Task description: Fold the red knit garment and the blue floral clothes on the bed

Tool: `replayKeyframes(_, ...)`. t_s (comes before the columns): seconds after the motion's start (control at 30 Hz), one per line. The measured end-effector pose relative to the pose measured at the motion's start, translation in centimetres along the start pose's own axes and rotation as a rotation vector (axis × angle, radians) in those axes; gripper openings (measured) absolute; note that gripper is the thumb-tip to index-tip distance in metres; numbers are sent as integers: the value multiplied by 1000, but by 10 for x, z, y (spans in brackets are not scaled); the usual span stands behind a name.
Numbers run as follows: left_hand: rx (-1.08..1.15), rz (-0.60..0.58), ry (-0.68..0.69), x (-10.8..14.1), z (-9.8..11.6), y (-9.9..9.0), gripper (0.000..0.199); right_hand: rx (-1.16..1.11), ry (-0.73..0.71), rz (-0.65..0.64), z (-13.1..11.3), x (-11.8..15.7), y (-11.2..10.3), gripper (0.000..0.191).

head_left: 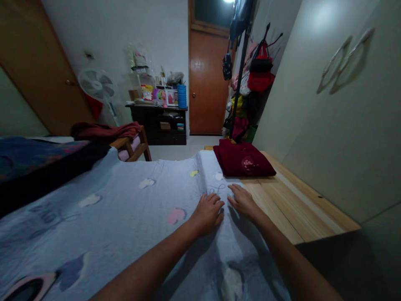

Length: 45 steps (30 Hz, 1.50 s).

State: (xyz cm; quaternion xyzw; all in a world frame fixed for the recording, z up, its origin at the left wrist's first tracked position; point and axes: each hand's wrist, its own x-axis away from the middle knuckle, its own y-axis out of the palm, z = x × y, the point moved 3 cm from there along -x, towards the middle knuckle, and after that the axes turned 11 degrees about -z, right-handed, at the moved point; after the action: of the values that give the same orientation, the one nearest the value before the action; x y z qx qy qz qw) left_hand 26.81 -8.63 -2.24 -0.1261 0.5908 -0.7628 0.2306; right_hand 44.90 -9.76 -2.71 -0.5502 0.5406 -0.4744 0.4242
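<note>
A light blue sheet (125, 234) patterned with hearts covers the wide surface before me. My left hand (207, 212) rests at a raised fold of the sheet, fingers spread and bent a little, with nothing in them. Close by on the right, my right hand (242, 200) is over the sheet's edge beside the bare wooden boards, its fingers apart. Whether the fingertips press on the cloth I cannot tell. Just beyond both hands lies a folded dark red garment (242, 159) with a small light print, partly on the sheet and partly on the boards.
Wooden boards (291, 209) run along the right, beside a pale cabinet (338, 108). A wooden chair (142, 144) with clothes stands at the left, near dark folded cloth (62, 171). A pink-rimmed round object (46, 284) lies at lower left. A fan (97, 83) and a dark shelf (156, 125) stand behind.
</note>
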Motion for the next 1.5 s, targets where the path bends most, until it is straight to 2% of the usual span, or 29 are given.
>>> replayKeyframes(0.1,-16,-29,-100,48,-17,4,36,17,9,-32,-20,20,21,50)
replayKeyframes(0.2,-56,-68,-224,95,-38,10,39,44,27,-14,-25,29,30,47)
replayKeyframes(0.33,-107,-126,-384,152,-68,13,42,60,43,-15,-22,32,27,45)
replayKeyframes(0.4,-125,-141,-445,175,-78,13,42,80,102,-29,-27,31,22,43)
replayKeyframes(0.5,-128,-158,-514,199,-85,16,43,106,148,-9,-60,26,14,38)
replayKeyframes(0.57,-118,-140,-547,208,-85,20,45,69,45,36,-101,21,16,43)
replayKeyframes(0.63,-115,-82,-554,213,-85,25,46,0,-89,38,-150,18,28,46)
replayKeyframes(0.73,-93,-9,-541,216,-84,30,46,-92,-182,11,-210,16,59,44)
replayKeyframes(0.8,-60,9,-538,218,-85,32,46,-114,-159,23,-233,17,82,41)
replayKeyframes(0.87,-32,33,-535,219,-87,32,46,-99,-127,74,-243,20,101,35)
replayKeyframes(0.97,5,77,-526,222,-88,31,46,-50,-135,203,-244,25,118,34)
replayKeyframes(1.2,89,128,-551,230,-87,30,42,7,-179,289,-240,24,125,30)
replayKeyframes(1.3,95,105,-607,240,-90,16,42,22,-201,300,-241,24,125,29)
replayKeyframes(1.37,75,86,-673,254,-98,-7,35,23,-213,304,-240,23,125,29)
replayKeyframes(1.43,-2,191,-770,275,-110,-44,34,22,-213,308,-239,22,125,28)
replayKeyframes(1.5,-170,378,-859,302,-121,-88,35,19,-212,309,-238,21,125,29)
